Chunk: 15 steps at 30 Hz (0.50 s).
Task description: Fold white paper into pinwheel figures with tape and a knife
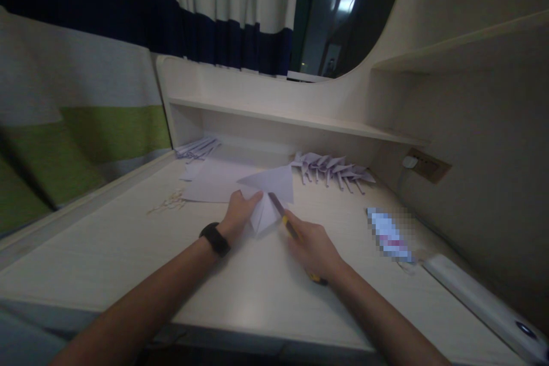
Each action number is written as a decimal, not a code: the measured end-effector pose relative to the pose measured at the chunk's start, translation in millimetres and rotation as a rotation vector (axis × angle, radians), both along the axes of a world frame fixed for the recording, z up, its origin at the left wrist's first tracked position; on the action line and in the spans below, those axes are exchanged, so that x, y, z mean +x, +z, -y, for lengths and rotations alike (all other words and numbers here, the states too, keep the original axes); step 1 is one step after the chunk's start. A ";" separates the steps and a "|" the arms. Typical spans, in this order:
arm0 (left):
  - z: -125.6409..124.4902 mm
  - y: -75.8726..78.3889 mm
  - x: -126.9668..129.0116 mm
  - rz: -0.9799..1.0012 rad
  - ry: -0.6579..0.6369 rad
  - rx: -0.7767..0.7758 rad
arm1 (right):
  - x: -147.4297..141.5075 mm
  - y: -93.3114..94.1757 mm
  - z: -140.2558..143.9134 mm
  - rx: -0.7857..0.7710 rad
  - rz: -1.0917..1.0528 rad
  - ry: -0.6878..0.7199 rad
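My left hand (238, 213), with a black band on the wrist, presses down on a partly folded sheet of white paper (271, 191) on the pale desk (240, 291). My right hand (312, 249) grips a yellow-handled utility knife (286, 223). Its blade end lies against a fold of the paper. The knife's rear end sticks out under my right wrist.
A row of folded paper figures (333, 170) lies behind the sheet to the right, and another bundle (196, 148) at the back left. Flat white sheets (214, 180), paper scraps (168, 203), a blurred packet (389, 235), a white bar (484, 304), a wall socket (427, 165), a shelf (295, 120).
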<state>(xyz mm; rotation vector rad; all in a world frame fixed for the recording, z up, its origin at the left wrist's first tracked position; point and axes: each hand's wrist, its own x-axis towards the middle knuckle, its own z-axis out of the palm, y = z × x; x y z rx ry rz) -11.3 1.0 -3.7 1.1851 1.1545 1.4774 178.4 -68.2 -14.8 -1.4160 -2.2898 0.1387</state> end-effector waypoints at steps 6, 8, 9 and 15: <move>-2.1 -3.4 -0.8 0.010 -0.006 0.019 | 0.2 1.0 2.3 0.004 -0.005 0.016; -2.7 -4.3 -0.9 0.041 -0.003 0.025 | 0.2 0.9 2.6 0.003 0.013 0.007; -2.9 -4.7 -0.9 0.048 -0.003 0.024 | 0.3 0.8 2.5 0.002 0.026 0.004; -1.0 -3.3 -0.5 -0.025 0.009 0.016 | 1.2 -1.8 1.0 0.029 0.107 -0.018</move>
